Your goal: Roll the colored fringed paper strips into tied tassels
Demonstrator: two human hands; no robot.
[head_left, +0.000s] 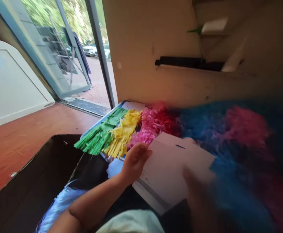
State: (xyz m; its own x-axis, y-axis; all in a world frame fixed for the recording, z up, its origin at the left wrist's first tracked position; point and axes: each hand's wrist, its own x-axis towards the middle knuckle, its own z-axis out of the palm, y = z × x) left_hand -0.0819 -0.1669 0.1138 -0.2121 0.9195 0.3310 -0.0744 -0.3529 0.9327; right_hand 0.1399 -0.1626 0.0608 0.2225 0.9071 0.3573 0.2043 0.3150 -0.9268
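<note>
My left hand [137, 159] is closed on the left edge of a white piece of cardboard [170, 165], thumb on top. The cardboard looks flat or folded, with a small dark slot near its far edge and a grey band along its near side. My right hand [191, 181] lies over the right part of the cardboard, smeared by motion and in shadow, so its fingers cannot be made out. Just past the cardboard lie bundles of cut paper strips: green [102, 132], yellow [124, 132] and pink [146, 126].
Blurred blue strips [233, 171] and a pink-red heap [245, 126] spread on the right. An open dark-walled box [34, 171] stands at the lower left, with shiny blue-violet material [61, 207] beside my left forearm. Behind are a wall [141, 58] and a glass door [75, 64].
</note>
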